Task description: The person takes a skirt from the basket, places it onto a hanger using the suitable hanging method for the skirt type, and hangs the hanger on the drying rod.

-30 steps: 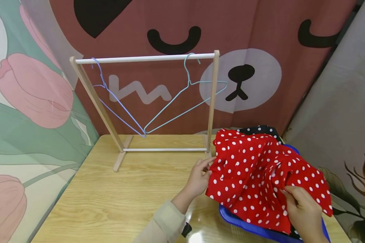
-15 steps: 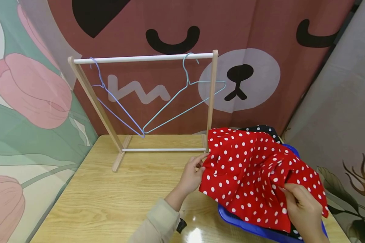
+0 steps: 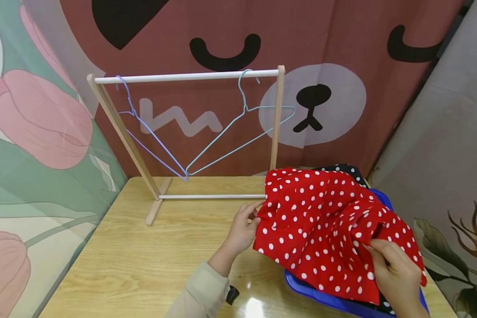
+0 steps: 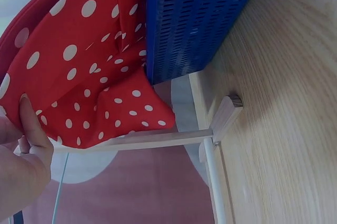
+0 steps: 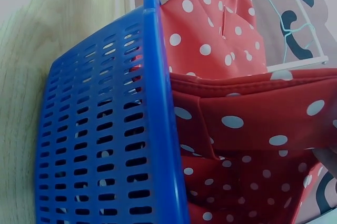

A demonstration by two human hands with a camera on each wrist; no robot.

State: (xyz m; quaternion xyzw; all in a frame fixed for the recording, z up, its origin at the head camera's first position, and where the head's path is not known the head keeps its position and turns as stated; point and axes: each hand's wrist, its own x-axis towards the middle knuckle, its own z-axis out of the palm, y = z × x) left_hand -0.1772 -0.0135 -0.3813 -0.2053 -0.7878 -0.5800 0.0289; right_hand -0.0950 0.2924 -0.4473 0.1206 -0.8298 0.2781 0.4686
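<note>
A red garment with white polka dots [image 3: 310, 221] is spread between both hands, over a blue plastic basket [image 3: 326, 298]. The left hand [image 3: 242, 229] pinches the garment's left edge in the head view; its fingers and thumb on the cloth show in the left wrist view. At the lower right, the right hand [image 3: 397, 274] grips a bunched fold of the garment. Which part of the garment each hand holds, I cannot tell. Black cloth with white dots [image 3: 343, 170] shows from under the red garment in the basket.
A small wooden rack [image 3: 188, 77] stands at the back of the wooden table [image 3: 151, 265]. From its white bar hang a purple hanger [image 3: 155, 132] and a light blue hanger [image 3: 222, 137]. A printed curtain [image 3: 230, 26] hangs behind.
The left hand has moved left, drawing the garment's left edge with it toward the foot of the rack. The right hand has stayed nearly in place, holding its fold.
</note>
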